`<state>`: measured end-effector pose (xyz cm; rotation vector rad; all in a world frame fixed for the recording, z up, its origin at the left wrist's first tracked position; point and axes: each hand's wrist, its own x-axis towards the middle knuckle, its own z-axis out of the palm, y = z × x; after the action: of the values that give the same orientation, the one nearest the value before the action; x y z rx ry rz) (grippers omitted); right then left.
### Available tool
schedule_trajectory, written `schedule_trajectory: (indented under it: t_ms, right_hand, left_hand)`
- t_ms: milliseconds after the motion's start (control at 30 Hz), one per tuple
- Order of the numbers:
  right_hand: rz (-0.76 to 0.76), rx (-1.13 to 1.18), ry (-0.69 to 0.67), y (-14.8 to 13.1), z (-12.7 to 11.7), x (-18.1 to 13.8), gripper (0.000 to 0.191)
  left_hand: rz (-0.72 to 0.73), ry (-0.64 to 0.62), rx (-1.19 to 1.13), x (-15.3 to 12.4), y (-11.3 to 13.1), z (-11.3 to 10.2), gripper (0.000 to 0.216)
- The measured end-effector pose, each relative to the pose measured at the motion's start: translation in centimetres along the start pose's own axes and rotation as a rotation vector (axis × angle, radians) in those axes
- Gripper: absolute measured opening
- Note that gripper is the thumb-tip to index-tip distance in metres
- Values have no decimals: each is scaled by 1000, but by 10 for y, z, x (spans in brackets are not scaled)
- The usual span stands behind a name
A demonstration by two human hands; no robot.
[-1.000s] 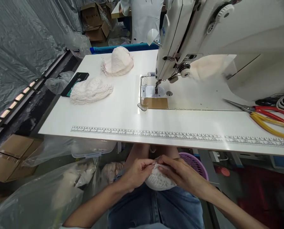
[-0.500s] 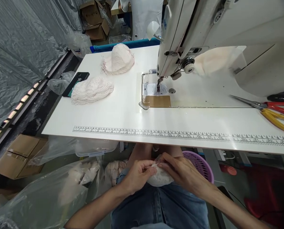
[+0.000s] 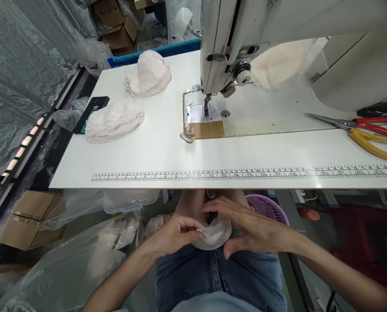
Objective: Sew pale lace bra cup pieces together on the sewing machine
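- The person's left hand (image 3: 173,236) has thumb and fingers pinched on the near-left edge of a thin white fabric cup (image 3: 217,236).
- That cup sits over the lap, just in front of the table (image 3: 154,162), its hollow side partly facing up.
- The right hand (image 3: 250,225) is spread open at the cup's other side, thumb well apart from the fingers; whether it brushes the fabric I can't tell.
- Up on the table, a lace-edged white stack (image 3: 115,123) lies partly over a dark flat case (image 3: 97,104), with a pale pink domed pile (image 3: 152,71) just behind.
- The sewing machine (image 3: 219,47) stands to the right of both, its needle area bare of fabric.
- Farther right lie scissors with red and yellow handles (image 3: 372,136).
- A purple basket (image 3: 268,206) shows below the table's edge.
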<state>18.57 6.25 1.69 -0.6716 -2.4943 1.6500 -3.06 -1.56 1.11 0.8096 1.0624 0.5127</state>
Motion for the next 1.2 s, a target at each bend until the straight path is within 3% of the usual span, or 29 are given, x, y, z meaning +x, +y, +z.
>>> schedule_trajectory:
  t_ms: [133,267,400,567,800,1200]
  right_hand:
    - [6,86,-196,0,-6,17,42]
    - [38,219,-247,11,1,21,21]
    - [17,327,-263,16,10,20,19]
    - [-23,303,-193,13,11,23,16]
    - [85,442,-260,12,5,18,11]
    - [-3,312,-212,13,11,17,21]
  left_hand:
    - [-2,11,63,-7,0,-7,39]
    - [-14,54,80,-13,-10,-18,42]
    - [-19,22,163,-11,-10,-21,38]
    - [1,-17,297,0,-1,-10,31]
    - [-63,9,265,3,0,-4,26]
    - [-61,1,346,1,1,-5,20]
